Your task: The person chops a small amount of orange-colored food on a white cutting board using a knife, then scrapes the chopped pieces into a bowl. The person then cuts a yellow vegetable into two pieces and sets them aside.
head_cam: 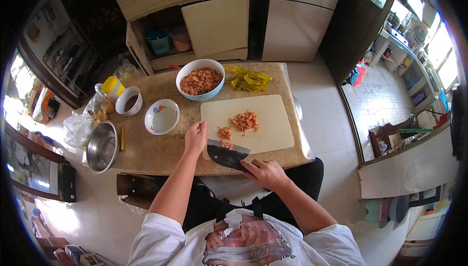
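Observation:
My right hand (pixel 266 174) grips a dark-bladed cleaver (pixel 227 155), its blade lying low over the near left corner of a white cutting board (pixel 267 110). Small bits of chopped orange-brown food (pixel 227 144) are at the blade's upper edge. Two more piles of the same food lie on the board: a larger pile (pixel 245 121) near the middle and a smaller one (pixel 224 133) to its left. My left hand (pixel 196 137) is closed in a loose fist at the board's left edge; whether its fingers hold anything small cannot be told.
Behind the board stand a blue-and-white bowl (pixel 200 96) of chopped food and yellow-green pickled leaves (pixel 250 79). To the left are a flowered bowl (pixel 162 118), a bowl of dark liquid (pixel 128 101), a yellow-lidded jar (pixel 113 87), a steel basin (pixel 102 147) and plastic bags (pixel 77 129).

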